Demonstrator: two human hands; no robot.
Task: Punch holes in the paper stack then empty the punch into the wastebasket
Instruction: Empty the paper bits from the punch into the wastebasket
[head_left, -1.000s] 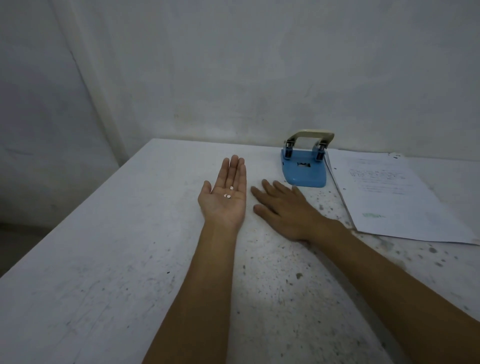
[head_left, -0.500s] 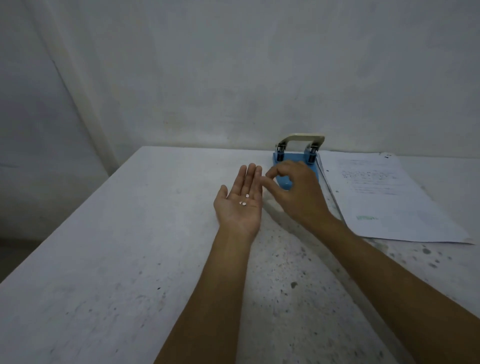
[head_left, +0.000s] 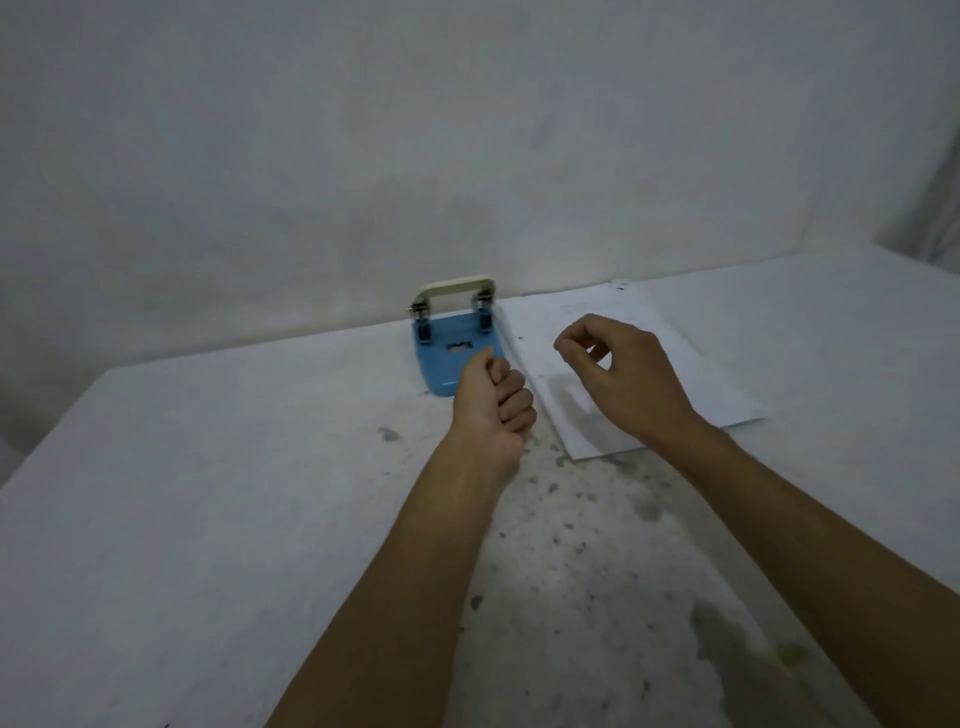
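A blue hole punch (head_left: 447, 358) with a cream lever stands on the white table against the wall. The white paper stack (head_left: 670, 358) lies flat just right of it. My left hand (head_left: 496, 405) is curled into a fist in front of the punch's near corner; the paper dots seen in its palm earlier are hidden inside. My right hand (head_left: 618, 371) hovers over the paper stack with thumb and forefinger pinched together; whether anything is between them is too small to tell. No wastebasket is in view.
The white table (head_left: 208, 493) is speckled with dark stains near my forearms. A bare wall runs along its far edge. The table's left edge drops off to the floor at far left.
My left hand closed from an open palm holding paper dots into a fist. My right hand moved right, away from the left palm, to above the paper. The camera view shifted right.
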